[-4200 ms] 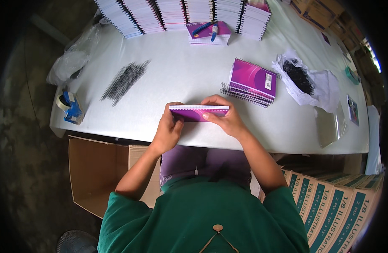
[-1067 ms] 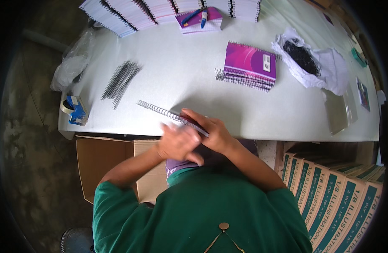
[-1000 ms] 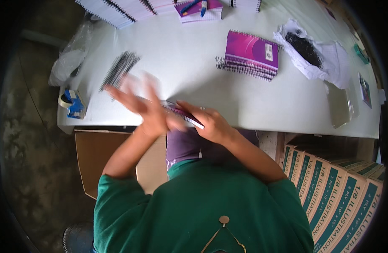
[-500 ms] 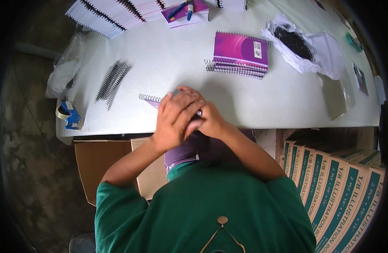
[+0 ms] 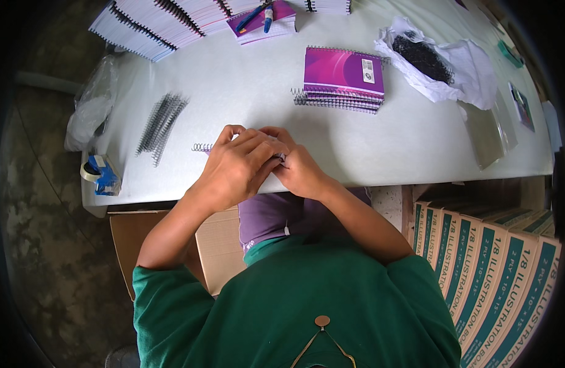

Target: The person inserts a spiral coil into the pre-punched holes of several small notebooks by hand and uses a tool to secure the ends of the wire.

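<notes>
Close to the table's front edge, both hands are closed around a small spiral notebook, mostly hidden beneath my fingers. Its wire coil [image 5: 201,147] pokes out past the left side of my left hand [image 5: 236,164]. That hand lies across the top, its fingers reaching over toward the right one. My right hand [image 5: 299,168] grips the notebook's right end, thumb and fingers curled in. Beyond them sits a stack of purple spiral notebooks [image 5: 342,70], with loose coil ends jutting from its left side. Several loose black wire coils [image 5: 162,127] lie in a bundle to the left.
Bound page stacks [image 5: 132,37] line the far left, beside a purple pad [image 5: 276,27] bearing blue pens [image 5: 268,19]. White wrapping [image 5: 479,73] holds black coils at right. A blue tape dispenser [image 5: 105,178] and plastic bag [image 5: 92,116] sit left; boxes [image 5: 485,257] stand lower right.
My left hand has shifted slightly left and lies flatter over the notebook. My right hand has moved slightly left, and less of the purple cover shows beside the coil.
</notes>
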Motion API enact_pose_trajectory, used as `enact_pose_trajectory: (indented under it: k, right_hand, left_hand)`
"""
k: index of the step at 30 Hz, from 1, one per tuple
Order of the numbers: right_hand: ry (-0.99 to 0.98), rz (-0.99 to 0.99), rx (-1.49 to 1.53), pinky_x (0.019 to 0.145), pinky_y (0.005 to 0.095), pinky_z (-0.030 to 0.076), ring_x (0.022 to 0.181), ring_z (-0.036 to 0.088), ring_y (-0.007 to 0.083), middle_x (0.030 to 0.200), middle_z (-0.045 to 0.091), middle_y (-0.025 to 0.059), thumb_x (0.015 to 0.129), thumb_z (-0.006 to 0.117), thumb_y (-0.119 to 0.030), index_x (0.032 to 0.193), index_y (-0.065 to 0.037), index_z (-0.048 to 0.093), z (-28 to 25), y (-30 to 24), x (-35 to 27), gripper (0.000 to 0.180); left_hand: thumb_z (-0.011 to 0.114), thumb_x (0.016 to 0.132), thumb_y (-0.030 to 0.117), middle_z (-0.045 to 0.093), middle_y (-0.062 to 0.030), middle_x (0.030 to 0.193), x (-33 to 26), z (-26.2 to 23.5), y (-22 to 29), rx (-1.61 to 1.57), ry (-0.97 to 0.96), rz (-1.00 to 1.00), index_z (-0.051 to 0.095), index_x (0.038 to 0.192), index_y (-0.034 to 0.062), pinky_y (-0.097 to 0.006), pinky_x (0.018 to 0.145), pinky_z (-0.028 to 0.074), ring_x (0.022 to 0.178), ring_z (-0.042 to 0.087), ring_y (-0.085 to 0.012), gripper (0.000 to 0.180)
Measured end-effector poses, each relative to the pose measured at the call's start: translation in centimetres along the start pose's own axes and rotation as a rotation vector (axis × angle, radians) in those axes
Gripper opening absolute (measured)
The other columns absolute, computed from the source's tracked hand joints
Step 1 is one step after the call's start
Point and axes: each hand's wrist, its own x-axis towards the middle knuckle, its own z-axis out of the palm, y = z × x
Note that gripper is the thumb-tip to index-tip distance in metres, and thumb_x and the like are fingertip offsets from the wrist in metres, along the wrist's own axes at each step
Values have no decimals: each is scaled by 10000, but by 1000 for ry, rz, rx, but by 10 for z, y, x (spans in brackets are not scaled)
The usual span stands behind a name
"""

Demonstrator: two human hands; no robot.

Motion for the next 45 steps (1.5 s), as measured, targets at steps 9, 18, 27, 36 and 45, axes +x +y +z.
enact_pose_trajectory:
  k: [9, 18, 27, 36, 45]
  right_hand:
    - [12, 20, 87, 801, 388, 490, 962, 609, 358, 1037, 600, 224, 847, 561, -31, 1258, -7, 352, -9, -5, -10, 461]
    - [-17, 89, 76, 792, 391, 487, 935, 612, 362, 1024, 603, 217, 854, 562, -40, 1264, -15, 342, -23, -4, -22, 466]
    - [46, -3, 0, 897, 379, 434, 1058, 560, 324, 1141, 542, 210, 859, 559, -32, 1246, -13, 355, -35, -23, -19, 438]
    - [220, -178, -310, 988, 332, 355, 1085, 532, 215, 1044, 624, 118, 691, 437, 58, 1013, -1, 590, -175, -25, 21, 361]
    - [878, -83, -446, 914, 352, 393, 1058, 505, 241, 1127, 523, 167, 879, 603, -287, 1156, -13, 516, -141, 23, 27, 400]
  left_hand:
    - [699, 688, 83, 636, -45, 835, 16, -12, 13, -33, -83, -51, 601, 914, 89, -372, 828, 402, 833, 605, -216, 246]
    - [713, 681, 65, 636, -61, 759, 28, -9, 23, -141, -104, -81, 629, 926, 90, -355, 792, 405, 712, 599, -226, 260]
    - [739, 678, 158, 616, -27, 857, 35, -11, 21, -88, 17, -76, 589, 977, 106, -351, 815, 386, 819, 590, -236, 338]
    - [740, 718, 151, 601, -87, 1072, 98, 62, -48, -7, 494, -18, 658, 960, 83, -363, 825, 474, 978, 579, -278, 264]
    - [628, 882, 249, 566, -47, 804, 106, 125, -29, -741, 838, -536, 522, 777, 27, -244, 669, 441, 700, 500, -100, 268]
